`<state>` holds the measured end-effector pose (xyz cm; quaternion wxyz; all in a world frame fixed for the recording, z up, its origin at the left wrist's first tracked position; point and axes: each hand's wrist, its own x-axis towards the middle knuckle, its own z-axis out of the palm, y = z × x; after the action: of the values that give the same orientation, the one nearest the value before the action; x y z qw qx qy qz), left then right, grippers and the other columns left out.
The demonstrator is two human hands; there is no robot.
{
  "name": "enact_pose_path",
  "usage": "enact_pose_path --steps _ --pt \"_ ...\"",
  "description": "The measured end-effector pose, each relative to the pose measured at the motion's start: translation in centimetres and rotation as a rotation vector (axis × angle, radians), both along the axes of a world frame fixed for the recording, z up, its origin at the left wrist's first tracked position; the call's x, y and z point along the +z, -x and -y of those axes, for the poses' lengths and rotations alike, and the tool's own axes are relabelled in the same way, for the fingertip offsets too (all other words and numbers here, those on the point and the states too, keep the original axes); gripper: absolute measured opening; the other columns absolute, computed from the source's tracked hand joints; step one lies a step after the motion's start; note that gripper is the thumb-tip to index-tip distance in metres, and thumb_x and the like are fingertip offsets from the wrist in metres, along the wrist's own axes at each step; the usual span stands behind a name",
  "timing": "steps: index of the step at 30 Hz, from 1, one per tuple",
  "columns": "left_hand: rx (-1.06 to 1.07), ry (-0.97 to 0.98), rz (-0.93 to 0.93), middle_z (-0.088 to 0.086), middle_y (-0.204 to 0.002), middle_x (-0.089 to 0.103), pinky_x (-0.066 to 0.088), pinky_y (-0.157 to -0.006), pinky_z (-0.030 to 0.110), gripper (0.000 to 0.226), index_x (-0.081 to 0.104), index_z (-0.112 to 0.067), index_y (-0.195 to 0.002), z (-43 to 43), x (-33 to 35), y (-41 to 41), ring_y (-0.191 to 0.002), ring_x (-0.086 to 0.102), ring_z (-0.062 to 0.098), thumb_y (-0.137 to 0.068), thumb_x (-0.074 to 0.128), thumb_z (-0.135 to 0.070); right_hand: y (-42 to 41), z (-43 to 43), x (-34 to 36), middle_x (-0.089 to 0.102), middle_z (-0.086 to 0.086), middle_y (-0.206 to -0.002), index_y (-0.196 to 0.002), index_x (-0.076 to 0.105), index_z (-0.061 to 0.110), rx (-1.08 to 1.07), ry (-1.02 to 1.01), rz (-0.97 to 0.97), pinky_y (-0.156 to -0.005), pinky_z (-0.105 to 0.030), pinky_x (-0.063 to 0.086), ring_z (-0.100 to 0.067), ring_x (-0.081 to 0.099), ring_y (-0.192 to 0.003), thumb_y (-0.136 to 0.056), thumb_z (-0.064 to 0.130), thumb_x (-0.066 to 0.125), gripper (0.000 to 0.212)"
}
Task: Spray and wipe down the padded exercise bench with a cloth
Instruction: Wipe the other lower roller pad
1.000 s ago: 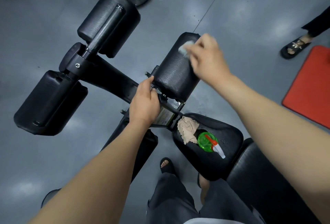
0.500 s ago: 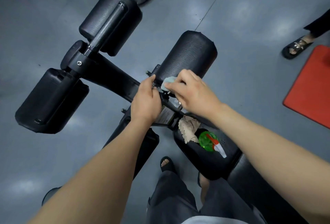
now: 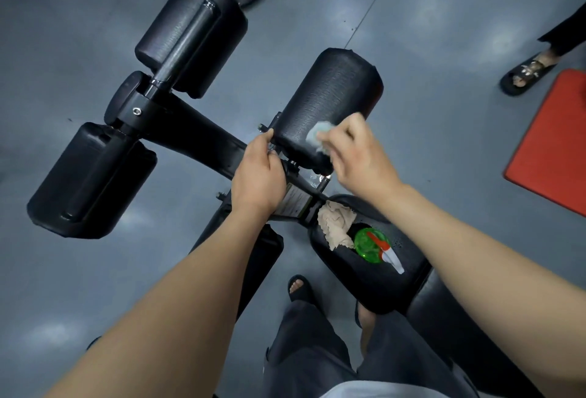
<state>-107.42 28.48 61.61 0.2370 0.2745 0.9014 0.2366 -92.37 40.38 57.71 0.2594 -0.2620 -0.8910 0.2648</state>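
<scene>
We look down on a black padded roller (image 3: 329, 99), the nearest of the foot pads on the machine. Our right hand (image 3: 358, 156) has its fingers curled round a small pale blue cloth (image 3: 317, 133) and presses it against the roller's near end, on the upper side of the padding. Our left hand (image 3: 258, 182) is closed round the black frame (image 3: 203, 141) just where the roller is mounted, with the thumb tip at the edge of the roller's end.

Near our right forearm lies the padded seat (image 3: 380, 283). On it are two things that touch each other: a crumpled beige rag (image 3: 336, 223) at the front tip and a green spray bottle (image 3: 369, 244) with a red and white nozzle.

Farther out on the left, two more rollers sit on the frame, one high (image 3: 190, 36) and one low (image 3: 88, 182). The grey floor (image 3: 444, 33) carries a red mat (image 3: 551, 144) at the right edge. Just beside the mat stands another person's foot in a dark sandal (image 3: 526, 74). Our own sandalled foot (image 3: 299, 290) and dark trousers show at the bottom.
</scene>
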Motion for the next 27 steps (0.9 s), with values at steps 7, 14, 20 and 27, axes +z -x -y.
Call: enact_pose_path --steps 7,14,20,27 --pt "0.004 -0.005 -0.008 -0.010 -0.141 0.057 0.044 -0.109 0.044 0.049 0.044 -0.038 -0.146 0.1 -0.2 0.2 -0.128 0.054 0.017 -0.099 0.033 -0.029 -1.0 3.5 -1.7 0.042 -0.010 -0.102 -0.113 0.062 0.007 0.090 -0.014 -0.007 -0.061 -0.040 0.049 -0.030 0.048 -0.086 -0.088 -0.003 0.062 0.027" --pt "-0.013 -0.017 -0.009 -0.008 -0.140 0.056 0.044 -0.108 0.043 0.048 0.045 -0.036 -0.145 0.1 -0.4 0.2 -0.127 0.053 0.018 -0.099 0.034 -0.028 0.2 -4.1 -1.0 0.051 -0.017 -0.106 -0.109 0.057 0.013 -0.100 -0.068 -0.010 -0.068 -0.049 0.052 -0.034 0.052 -0.093 -0.095 0.008 0.056 0.014" --pt "-0.037 -0.029 -0.026 -0.008 -0.139 0.053 0.046 -0.104 0.045 0.044 0.046 -0.037 -0.140 0.2 -0.3 0.2 -0.123 0.054 0.017 -0.099 0.034 -0.027 2.5 -9.6 1.2 0.055 -0.012 -0.113 -0.115 0.065 0.016 -0.343 0.068 -0.003 -0.092 -0.036 0.044 -0.034 0.050 -0.104 -0.097 0.012 0.046 0.026" --pt "-0.047 -0.009 -0.031 -0.009 -0.145 0.051 0.045 -0.105 0.047 0.050 0.036 -0.039 -0.150 0.2 -0.2 0.1 -0.126 0.054 0.017 -0.101 0.030 -0.030 1.6 -7.7 -0.2 0.059 -0.009 -0.116 -0.110 0.063 0.008 -0.499 0.215 -0.125 -0.097 -0.026 0.037 -0.031 0.055 -0.110 -0.090 0.003 0.046 0.027"
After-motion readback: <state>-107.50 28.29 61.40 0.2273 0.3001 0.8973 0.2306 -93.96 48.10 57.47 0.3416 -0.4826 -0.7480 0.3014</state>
